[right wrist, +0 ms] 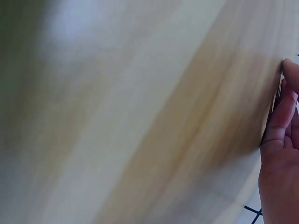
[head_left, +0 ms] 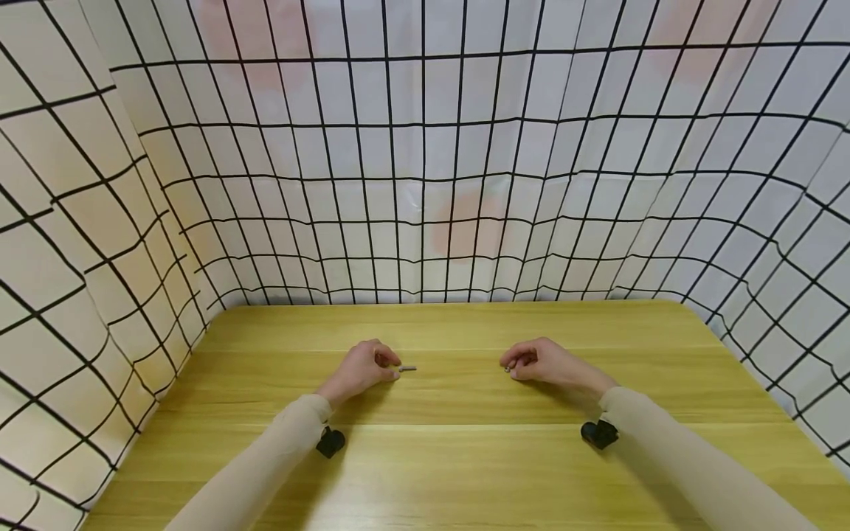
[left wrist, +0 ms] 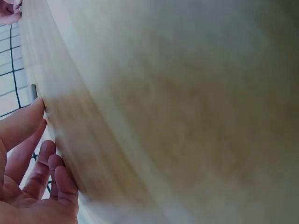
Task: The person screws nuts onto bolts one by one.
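In the head view my left hand (head_left: 364, 370) pinches one end of a small metal bolt (head_left: 409, 368) between thumb and fingertips, its shank pointing right. The grey tip of that bolt (left wrist: 33, 90) shows past the left thumb in the left wrist view. Across a gap to the right, my right hand (head_left: 541, 361) pinches a tiny metal piece (head_left: 508, 369) that looks like a nut. In the right wrist view the right hand (right wrist: 279, 154) lies at the edge, and the piece is hidden there. Both hands are low over the tabletop, palms facing inward.
The wooden table (head_left: 425, 464) has pale board seams running across it. White sheeting with a black grid (head_left: 425, 147) stands behind the table and along both sides. A black wrist camera (head_left: 330, 442) is on the left wrist, another black camera (head_left: 599, 434) on the right.
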A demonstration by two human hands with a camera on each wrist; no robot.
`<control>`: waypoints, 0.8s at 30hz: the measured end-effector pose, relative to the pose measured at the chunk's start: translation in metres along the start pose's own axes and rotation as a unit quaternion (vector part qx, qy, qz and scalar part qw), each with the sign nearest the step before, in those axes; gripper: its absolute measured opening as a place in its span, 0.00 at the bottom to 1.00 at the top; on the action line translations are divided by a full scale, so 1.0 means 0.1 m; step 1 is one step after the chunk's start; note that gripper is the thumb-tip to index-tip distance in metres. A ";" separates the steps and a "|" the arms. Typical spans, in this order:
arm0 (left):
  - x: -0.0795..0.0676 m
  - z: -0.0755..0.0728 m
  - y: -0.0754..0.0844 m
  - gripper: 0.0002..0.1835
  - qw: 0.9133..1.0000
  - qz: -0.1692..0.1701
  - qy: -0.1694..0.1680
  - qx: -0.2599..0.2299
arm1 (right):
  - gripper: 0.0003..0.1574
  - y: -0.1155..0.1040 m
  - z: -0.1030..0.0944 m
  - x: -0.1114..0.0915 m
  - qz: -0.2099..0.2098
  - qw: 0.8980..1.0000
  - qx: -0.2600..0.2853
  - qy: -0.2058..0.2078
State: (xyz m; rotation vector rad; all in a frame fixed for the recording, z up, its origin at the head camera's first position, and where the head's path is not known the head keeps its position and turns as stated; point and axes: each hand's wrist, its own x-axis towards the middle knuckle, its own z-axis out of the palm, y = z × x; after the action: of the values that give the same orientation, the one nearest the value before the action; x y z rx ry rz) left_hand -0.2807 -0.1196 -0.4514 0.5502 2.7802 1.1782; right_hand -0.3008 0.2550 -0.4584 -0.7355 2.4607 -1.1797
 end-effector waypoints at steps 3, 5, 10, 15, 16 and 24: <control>0.00 0.01 0.00 0.06 1.000 -0.001 0.008 0.006 | 0.11 -0.02 0.01 0.00 -0.002 1.000 -0.001 0.003; 0.01 0.02 0.01 0.06 1.000 0.000 0.015 0.007 | 0.10 -0.02 0.02 0.00 -0.002 1.000 -0.002 0.006; 0.00 0.04 0.03 0.04 1.000 -0.006 0.021 0.002 | 0.10 -0.05 0.03 0.00 0.002 1.000 -0.002 0.012; -0.02 0.06 0.07 0.03 1.000 -0.019 0.016 -0.009 | 0.09 -0.08 0.05 0.00 0.011 1.000 -0.016 0.017; -0.02 0.06 0.07 0.03 1.000 -0.020 0.017 -0.009 | 0.09 -0.08 0.05 0.00 0.015 1.000 -0.019 0.018; -0.01 0.08 0.08 0.03 0.999 -0.022 0.024 -0.010 | 0.07 -0.08 0.05 0.01 0.020 0.998 -0.048 0.028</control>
State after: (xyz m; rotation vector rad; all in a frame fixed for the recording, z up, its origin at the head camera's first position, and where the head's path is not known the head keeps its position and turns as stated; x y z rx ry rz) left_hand -0.2761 -0.1094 -0.4518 0.4620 2.8006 1.2259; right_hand -0.2966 0.2467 -0.4552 -0.6861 2.5808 -1.0875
